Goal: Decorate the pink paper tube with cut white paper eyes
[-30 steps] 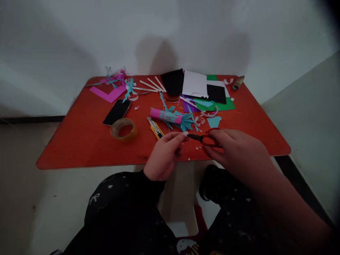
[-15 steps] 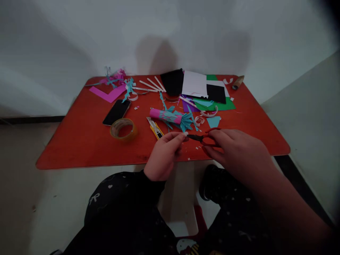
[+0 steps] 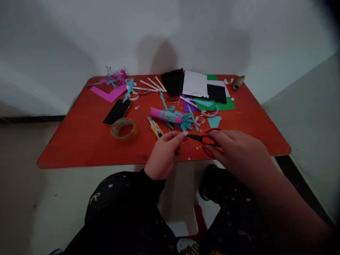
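My right hand (image 3: pixel 239 154) grips red-handled scissors (image 3: pixel 205 139), blades pointing left over the near edge of the low red table (image 3: pixel 79 141). My left hand (image 3: pixel 164 154) pinches a tiny white scrap (image 3: pixel 185 134) at the blade tips, fingers pressed together. Just beyond the hands lie a pink paper roll with a blue fringe (image 3: pixel 170 117) and a yellow utility knife (image 3: pixel 155 128).
A tape roll (image 3: pixel 123 129) and a black phone (image 3: pixel 117 111) lie to the left. Pink paper, white sticks (image 3: pixel 151 85) and blue scraps sit at the back left. Black, white, green and purple sheets (image 3: pixel 204 94) cover the back right. My dark-trousered legs fill the foreground.
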{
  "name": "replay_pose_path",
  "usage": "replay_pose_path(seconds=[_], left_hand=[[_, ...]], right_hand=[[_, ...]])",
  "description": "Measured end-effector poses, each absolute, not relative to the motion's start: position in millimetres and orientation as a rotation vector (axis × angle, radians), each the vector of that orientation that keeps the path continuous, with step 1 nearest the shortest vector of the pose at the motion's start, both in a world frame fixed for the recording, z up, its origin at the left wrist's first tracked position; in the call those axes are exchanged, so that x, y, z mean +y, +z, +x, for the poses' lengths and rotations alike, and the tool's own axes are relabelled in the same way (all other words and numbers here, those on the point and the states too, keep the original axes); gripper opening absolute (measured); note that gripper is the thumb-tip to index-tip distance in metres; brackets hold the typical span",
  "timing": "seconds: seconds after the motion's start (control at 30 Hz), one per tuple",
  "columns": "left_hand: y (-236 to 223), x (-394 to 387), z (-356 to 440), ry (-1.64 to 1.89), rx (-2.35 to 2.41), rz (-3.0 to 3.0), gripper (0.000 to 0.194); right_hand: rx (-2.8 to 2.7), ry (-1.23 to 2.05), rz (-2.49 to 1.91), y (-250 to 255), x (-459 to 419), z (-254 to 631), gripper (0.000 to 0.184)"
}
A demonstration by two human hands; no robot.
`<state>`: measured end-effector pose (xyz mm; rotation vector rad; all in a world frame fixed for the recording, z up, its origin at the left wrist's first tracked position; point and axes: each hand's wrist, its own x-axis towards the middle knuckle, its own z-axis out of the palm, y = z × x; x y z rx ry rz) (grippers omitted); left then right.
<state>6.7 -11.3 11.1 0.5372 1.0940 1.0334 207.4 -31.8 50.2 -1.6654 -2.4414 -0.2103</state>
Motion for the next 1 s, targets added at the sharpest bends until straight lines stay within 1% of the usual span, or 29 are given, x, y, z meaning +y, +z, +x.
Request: replay_pose_path(seconds=[0.2, 0.5, 1.0], left_hand=[[12, -11, 7, 1.033, 1.085, 0.543, 0.034], [9, -10, 7, 1.013, 1.100, 0.564, 0.032], [9, -9, 8, 1.017, 1.109, 0.566, 0.027]], right_hand=[[-2.451, -0.109, -1.691, 49, -29, 209, 0.027], [-2.439, 0.165, -1.760, 45, -23, 212, 0.022], [-2.406, 0.453, -1.770, 45, -17, 213, 0.024]])
